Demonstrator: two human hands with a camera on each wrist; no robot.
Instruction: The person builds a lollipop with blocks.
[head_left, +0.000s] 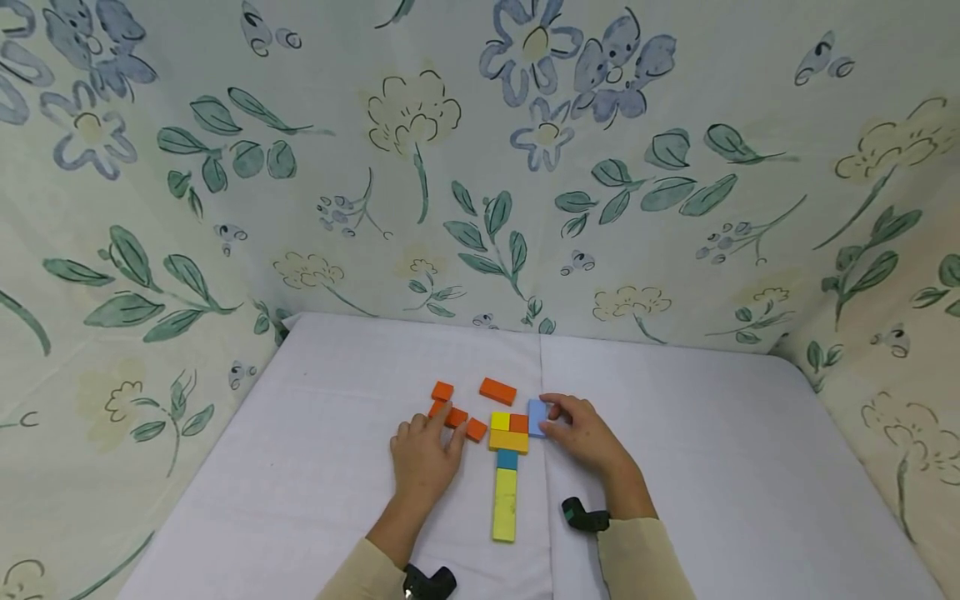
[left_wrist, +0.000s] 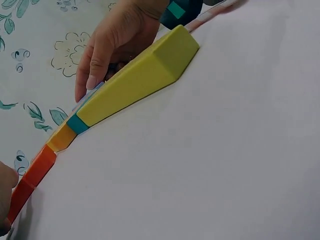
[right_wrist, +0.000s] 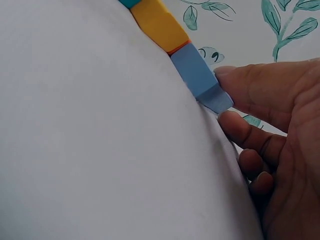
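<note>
My left hand (head_left: 425, 458) is at the left of the blocks, its index finger and thumb on either side of an orange block (head_left: 456, 417). A small orange block (head_left: 442, 390) lies beyond it and another orange block (head_left: 476, 430) to its right. My right hand (head_left: 588, 432) pinches a light blue block (head_left: 536, 418) between thumb and index finger. That block stands against a red-orange block (head_left: 518, 423), which sits beside a yellow block (head_left: 500, 421). Below them lie an amber block (head_left: 508, 442), a teal block (head_left: 507, 459) and a long yellow-green block (head_left: 505, 504) in a column.
A separate long orange block (head_left: 498, 392) lies beyond the group. Everything rests on a white cloth-covered table (head_left: 712, 467) with a fold line. Floral cloth (head_left: 420, 208) hangs behind and at both sides. Dark wrist cameras (head_left: 585, 515) are worn on both wrists.
</note>
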